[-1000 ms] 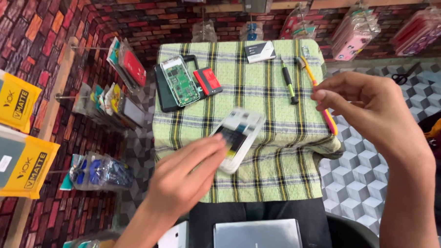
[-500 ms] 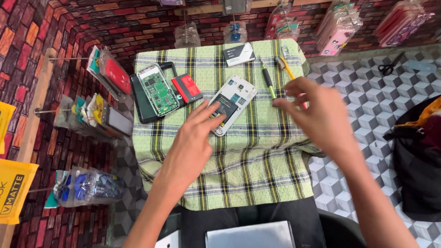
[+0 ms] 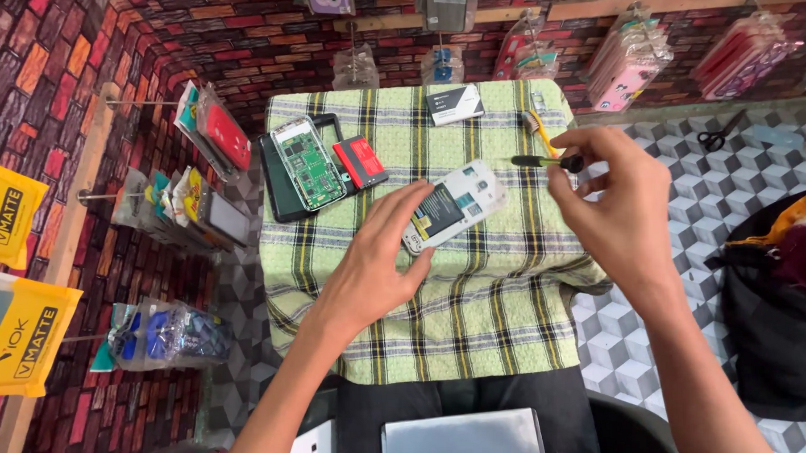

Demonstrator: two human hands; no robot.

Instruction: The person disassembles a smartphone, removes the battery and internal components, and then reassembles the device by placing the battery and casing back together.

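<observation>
Resting on a green plaid cloth (image 3: 442, 323) that covers the bench, the left hand (image 3: 378, 268) lies near the middle of the frame with its fingers spread flat, their tips touching the lower left end of a white phone (image 3: 456, 205). That phone lies face down and tilted, with its back cover off and a dark battery showing in its middle. The right hand (image 3: 621, 214), at right of centre, is pinched shut on a small screwdriver (image 3: 544, 161) with a dark handle; the tool is held level, just above and to the right of the phone, its tip pointing left and not touching the phone.

At upper left of the cloth lies a dark flat phone body (image 3: 285, 181), and on it an opened phone with a green circuit board (image 3: 309, 163) showing. Just to its right lies a red and black battery (image 3: 359, 161). Near the far edge of the cloth sits a small black and white box (image 3: 455, 104), and a yellow-handled brush (image 3: 537, 128) lies beside the right hand's fingers. Packets of phone cases (image 3: 625, 62) hang on the brick-patterned wall at the top of the frame, a pair of scissors (image 3: 719, 133) lies on the chequered floor at upper right, and a dark bag (image 3: 781, 320) sits at the right edge.
</observation>
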